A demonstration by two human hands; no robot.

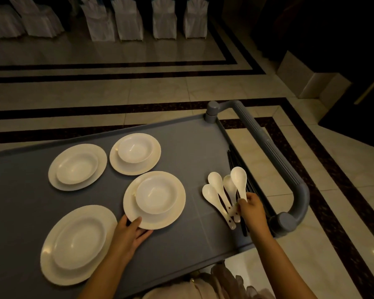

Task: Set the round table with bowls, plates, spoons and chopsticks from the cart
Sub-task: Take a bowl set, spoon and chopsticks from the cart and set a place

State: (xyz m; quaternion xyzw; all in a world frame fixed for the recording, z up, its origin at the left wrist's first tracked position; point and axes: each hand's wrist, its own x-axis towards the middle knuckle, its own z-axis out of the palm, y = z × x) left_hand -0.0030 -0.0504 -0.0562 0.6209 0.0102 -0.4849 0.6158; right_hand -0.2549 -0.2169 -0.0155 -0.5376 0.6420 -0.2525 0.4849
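Several white plates, each with a white bowl on it, lie on the grey cart top (192, 147). My left hand (131, 230) grips the near rim of the middle plate (173, 216), which carries a bowl (156, 194). My right hand (251, 209) pinches the handle of one white spoon (239, 180), lifted among several white spoons (217, 197) fanned out at the cart's right side. Black chopsticks (233, 157) lie along the right edge under the spoons, partly hidden by my hand.
The other plate-and-bowl sets sit at the near left (78, 244), far left (77, 167) and far middle (135, 154). The cart's grey handle (268, 147) curves along the right. Tiled floor surrounds the cart; white-covered chairs (130, 20) stand in a row far behind.
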